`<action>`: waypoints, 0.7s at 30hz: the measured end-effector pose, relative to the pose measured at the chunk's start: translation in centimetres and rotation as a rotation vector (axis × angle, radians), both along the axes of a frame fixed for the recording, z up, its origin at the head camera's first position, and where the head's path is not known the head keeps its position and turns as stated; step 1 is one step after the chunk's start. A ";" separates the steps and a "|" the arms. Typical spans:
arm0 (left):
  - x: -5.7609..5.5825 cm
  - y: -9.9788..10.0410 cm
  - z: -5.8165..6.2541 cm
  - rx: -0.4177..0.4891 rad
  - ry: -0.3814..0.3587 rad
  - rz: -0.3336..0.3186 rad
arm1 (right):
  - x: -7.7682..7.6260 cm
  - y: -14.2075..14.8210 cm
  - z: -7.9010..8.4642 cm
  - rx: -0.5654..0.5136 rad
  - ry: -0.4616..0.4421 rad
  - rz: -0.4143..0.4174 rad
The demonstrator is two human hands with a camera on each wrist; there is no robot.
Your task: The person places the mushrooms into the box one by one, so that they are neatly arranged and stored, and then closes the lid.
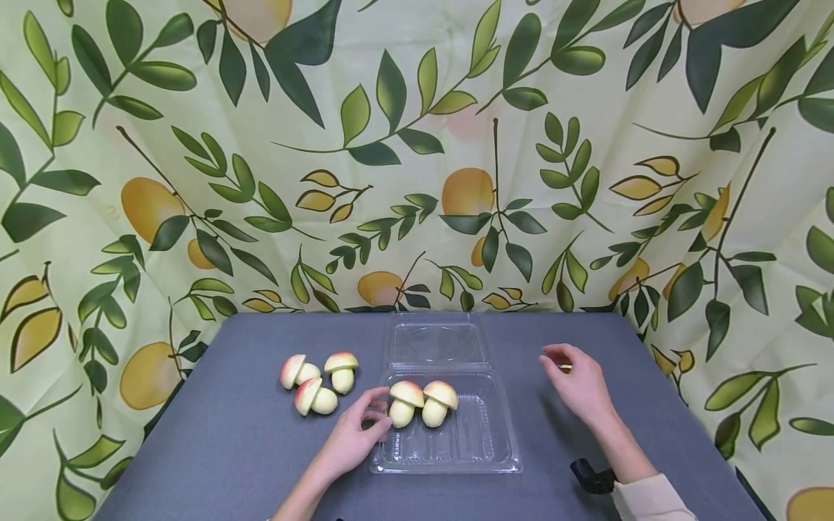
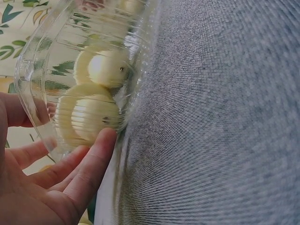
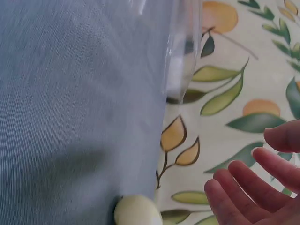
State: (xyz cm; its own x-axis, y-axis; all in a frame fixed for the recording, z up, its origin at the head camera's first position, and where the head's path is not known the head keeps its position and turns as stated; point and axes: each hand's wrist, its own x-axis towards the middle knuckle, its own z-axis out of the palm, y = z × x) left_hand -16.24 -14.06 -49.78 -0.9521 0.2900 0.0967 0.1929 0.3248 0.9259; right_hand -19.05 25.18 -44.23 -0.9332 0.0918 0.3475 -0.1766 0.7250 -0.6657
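Observation:
My left hand (image 1: 355, 438) is at the left wall of a clear plastic clamshell box (image 1: 502, 459), fingers extended; in the left wrist view its fingertips (image 2: 108, 136) are against the see-through wall. Inside the box, at the left, two mushroom-shaped pieces with pale stems and red-tinged caps stand side by side: a left mushroom (image 1: 402, 414) and a right mushroom (image 1: 435, 412). Apart from the box, my right hand (image 1: 583, 383) hovers over the table, fingers loosely bent and holding nothing. Beyond it lies a pale rounded piece (image 3: 137, 212), mostly hidden by the hand in the head view.
Three more mushrooms (image 1: 316, 396) lie on the grey table (image 1: 228, 434), left of the box. The box's lid (image 1: 439, 344) is folded back, flat toward the rear. A leaf-and-fruit patterned cloth (image 1: 417, 181) hangs behind and along both sides. A black device (image 1: 591, 477) is at the right wrist.

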 end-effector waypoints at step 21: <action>-0.1 -0.1 -0.1 0.006 0.015 0.004 | -0.1 5.6 -1.3 0.030 -0.027 -0.161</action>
State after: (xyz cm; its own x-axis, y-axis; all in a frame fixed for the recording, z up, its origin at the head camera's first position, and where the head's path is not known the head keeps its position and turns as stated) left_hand -16.35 -14.13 -49.92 -0.9517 0.2856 0.1124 0.2052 0.3199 0.9250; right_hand -19.10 30.76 -45.55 -0.9164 0.2309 0.3270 -0.0384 0.7624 -0.6460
